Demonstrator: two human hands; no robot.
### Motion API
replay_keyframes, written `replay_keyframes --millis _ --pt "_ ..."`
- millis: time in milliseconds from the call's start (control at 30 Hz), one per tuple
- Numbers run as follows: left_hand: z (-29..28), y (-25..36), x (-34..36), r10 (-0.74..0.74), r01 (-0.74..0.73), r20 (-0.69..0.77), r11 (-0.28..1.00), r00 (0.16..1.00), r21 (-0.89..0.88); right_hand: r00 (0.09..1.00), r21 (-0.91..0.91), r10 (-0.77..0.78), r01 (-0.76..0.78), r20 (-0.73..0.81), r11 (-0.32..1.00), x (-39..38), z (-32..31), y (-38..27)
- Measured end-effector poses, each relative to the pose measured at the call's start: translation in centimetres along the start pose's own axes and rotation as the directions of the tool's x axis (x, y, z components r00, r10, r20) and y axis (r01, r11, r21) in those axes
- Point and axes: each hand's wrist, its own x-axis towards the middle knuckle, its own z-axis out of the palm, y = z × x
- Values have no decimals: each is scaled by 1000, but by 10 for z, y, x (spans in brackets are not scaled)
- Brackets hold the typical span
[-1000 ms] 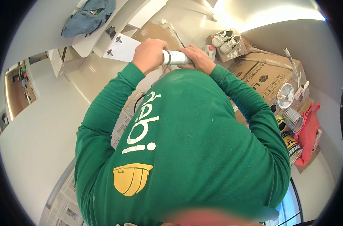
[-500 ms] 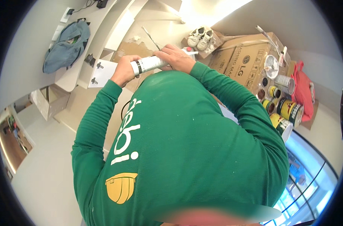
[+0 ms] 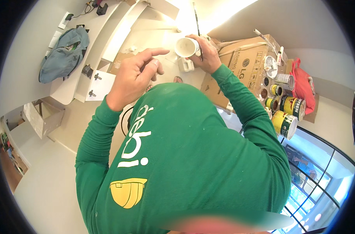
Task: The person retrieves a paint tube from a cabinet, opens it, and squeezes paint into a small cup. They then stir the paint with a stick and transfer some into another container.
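My right hand [image 3: 209, 55] is closed round a white sealant cartridge [image 3: 186, 47], whose round hollow end faces me. A thin dark stick-like tool [image 3: 197, 21] also sits in that hand, standing up past the fingers; its kind cannot be made out. To the left, my left hand [image 3: 132, 78] is empty. Its index finger stretches toward the cartridge without touching it, the thumb is apart and the other fingers are partly curled. The far end of the cartridge is hidden.
A white plastic jug [image 3: 186, 64] stands beyond my right wrist. At the right are a large cardboard box [image 3: 228, 78], several paint cans [image 3: 284, 124] and a red bag [image 3: 302, 91]. A grey-blue backpack [image 3: 64, 54] and a white door with hinges [image 3: 101, 86] are at the left.
My left hand has let go of the cartridge and opened. My right hand has moved right and away from me, turning the cartridge end-on; the thin tool now stands more upright.
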Motion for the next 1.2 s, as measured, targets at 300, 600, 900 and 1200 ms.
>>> replay_keyframes --millis 300,600,900,1200 --pt "-1 -13 7 277 -325 227 388 934 862 986 -15 -87 90 142 996 8 1 -31" --pt "-3 -28 11 341 -368 195 574 920 732 958 169 48 -99 283 981 2 9 -49" --pt "-15 -34 2 29 -273 281 346 959 898 880 191 1 -104 475 976 3 3 -49" --pt "-12 -39 3 186 -284 215 612 959 738 873 283 -18 -139 488 949 3 9 -35"
